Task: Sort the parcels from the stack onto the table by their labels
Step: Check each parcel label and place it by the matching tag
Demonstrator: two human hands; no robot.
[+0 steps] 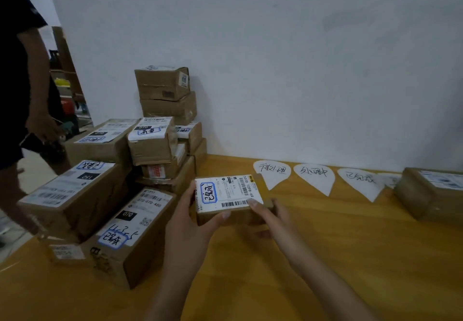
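A small cardboard parcel (226,195) with a white shipping label and a blue-framed handwritten mark is held just above the yellow table (325,258). My left hand (193,223) grips its left side, thumb on the front face. My right hand (270,215) grips its right side, thumb on the label's barcode. The stack of brown labelled parcels (155,140) rises at the left against the wall, with larger boxes (125,233) lying in front of it. Three white paper markers with handwriting (314,176) lie on the table along the wall.
One parcel (431,193) lies at the table's far right beside a fourth marker (390,179). Another person (22,95) in dark clothes stands at the left by the stack. A white wall (300,70) bounds the table's far edge.
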